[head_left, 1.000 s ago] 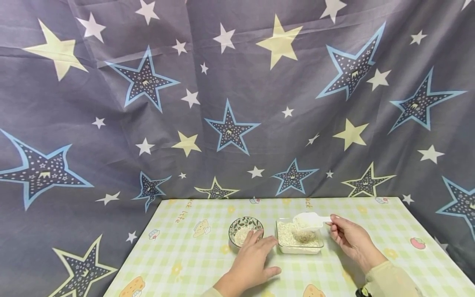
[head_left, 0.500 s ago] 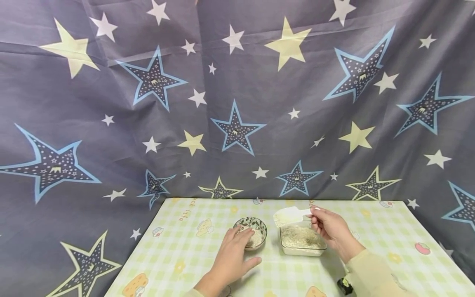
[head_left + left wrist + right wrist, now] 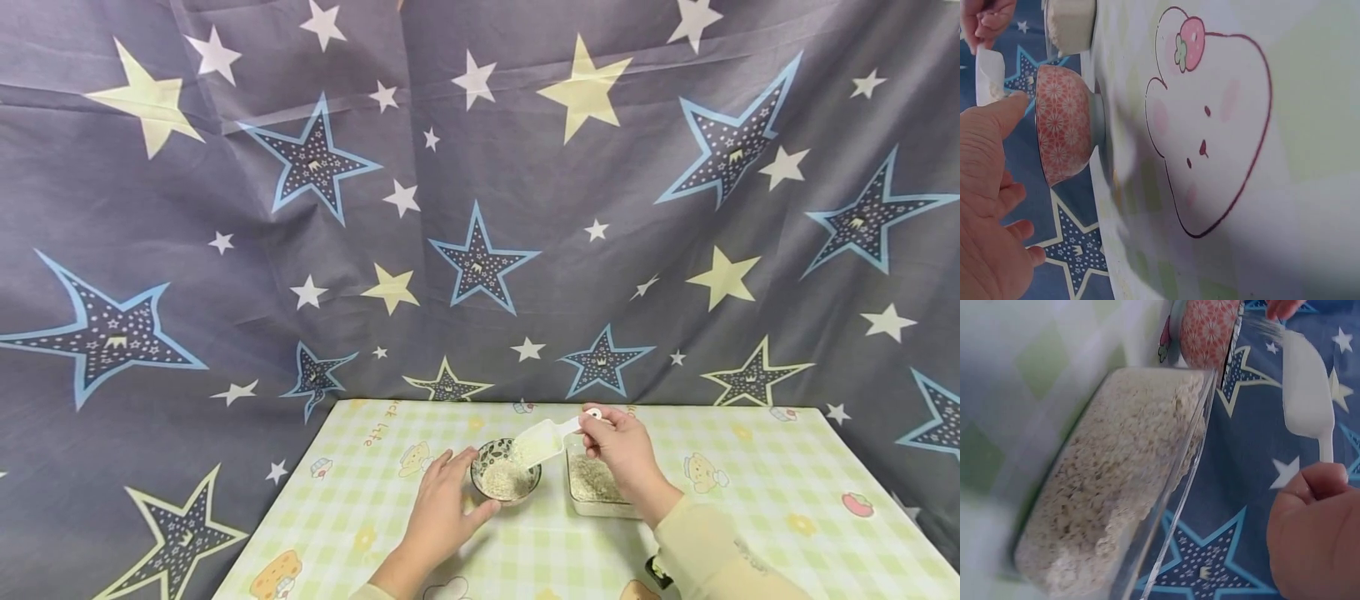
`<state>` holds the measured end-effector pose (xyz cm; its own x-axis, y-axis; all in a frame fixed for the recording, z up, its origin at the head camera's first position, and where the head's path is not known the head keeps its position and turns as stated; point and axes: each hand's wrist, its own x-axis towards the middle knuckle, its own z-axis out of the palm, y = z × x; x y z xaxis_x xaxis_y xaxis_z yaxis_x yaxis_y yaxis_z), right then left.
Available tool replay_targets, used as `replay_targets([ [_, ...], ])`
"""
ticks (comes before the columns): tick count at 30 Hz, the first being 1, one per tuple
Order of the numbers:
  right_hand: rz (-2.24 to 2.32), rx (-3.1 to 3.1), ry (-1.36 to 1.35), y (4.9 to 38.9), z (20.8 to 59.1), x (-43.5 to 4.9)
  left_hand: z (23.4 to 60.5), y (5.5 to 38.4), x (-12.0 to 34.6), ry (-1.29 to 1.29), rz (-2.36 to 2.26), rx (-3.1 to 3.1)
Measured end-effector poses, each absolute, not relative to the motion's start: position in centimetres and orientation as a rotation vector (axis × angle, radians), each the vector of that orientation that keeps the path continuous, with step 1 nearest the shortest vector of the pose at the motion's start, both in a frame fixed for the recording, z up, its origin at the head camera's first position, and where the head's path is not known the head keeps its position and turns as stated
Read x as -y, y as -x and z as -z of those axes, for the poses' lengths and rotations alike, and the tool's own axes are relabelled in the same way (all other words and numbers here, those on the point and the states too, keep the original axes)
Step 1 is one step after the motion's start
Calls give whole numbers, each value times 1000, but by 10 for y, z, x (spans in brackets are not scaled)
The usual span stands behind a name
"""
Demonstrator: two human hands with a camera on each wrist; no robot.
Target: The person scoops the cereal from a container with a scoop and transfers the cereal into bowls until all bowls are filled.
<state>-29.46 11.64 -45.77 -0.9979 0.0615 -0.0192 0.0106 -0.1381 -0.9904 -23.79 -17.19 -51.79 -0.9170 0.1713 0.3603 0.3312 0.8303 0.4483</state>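
My right hand (image 3: 624, 454) pinches the handle of a white plastic scoop (image 3: 542, 442), which tilts down toward the bowl. Pale flakes like oats slide off its lip, a blurred stream in the right wrist view. Below it stands a small bowl (image 3: 491, 455), leaf-patterned inside and red-flowered outside (image 3: 1063, 125), with oats (image 3: 504, 482) in it. Close at the bowl's left side is my left hand (image 3: 442, 510), fingers extended and thumb near the rim, holding nothing. A rectangular glass container (image 3: 600, 508) of oats (image 3: 1110, 469) stands right of the bowl, partly hidden by my right hand.
A green-checked tablecloth (image 3: 360, 483) with cartoon prints covers the table. Behind it hangs a dark curtain (image 3: 480, 350) with stars, close to the table's back edge. Bowl and glass container stand side by side with a narrow gap between them.
My right hand has lifted the scoop from the glass container, carried it left over the bowl and tipped it. My left hand has shifted left, from over the bowl's rim to its side.
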Motion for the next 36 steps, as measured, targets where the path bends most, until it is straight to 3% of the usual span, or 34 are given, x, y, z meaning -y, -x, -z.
replay_targets([
  [16, -1714, 2207, -311, 274, 453, -94, 519, 236, 171, 385, 774, 2729],
  [28, -814, 1947, -1027, 261, 472, -89, 521, 237, 169, 382, 800, 2724],
  [36, -610, 1828, -1174, 257, 477, -89, 522, 237, 168, 393, 786, 2722],
])
